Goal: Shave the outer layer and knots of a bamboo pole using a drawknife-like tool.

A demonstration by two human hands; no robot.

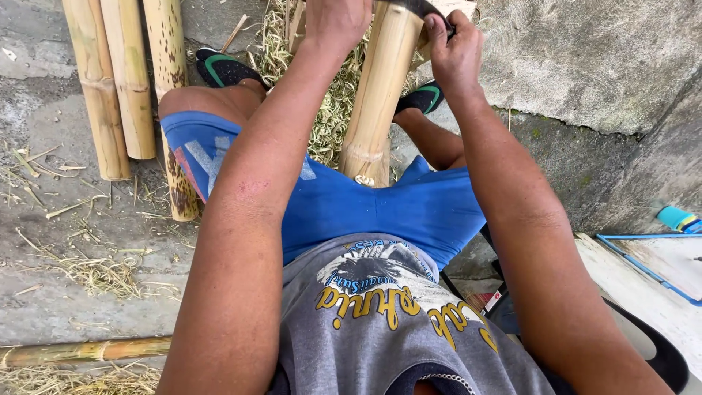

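Observation:
A thick yellow bamboo pole (376, 95) runs from between my knees toward the top of the view, its cut end resting against my blue shorts. My left hand (338, 22) grips something at the top edge, on the pole's left side; what it holds is cut off by the frame. My right hand (455, 51) is closed around the dark handle of a blade (424, 9) that lies across the top of the pole. Pale bamboo shavings (329, 110) are piled under the pole between my feet.
Three bamboo poles (121, 80) lie side by side on the concrete at the left. Another thin pole (88, 351) lies at the lower left among scraps. A rough concrete wall (599, 58) stands at the right, with a white board (658, 271) and a blue object (676, 218) below it.

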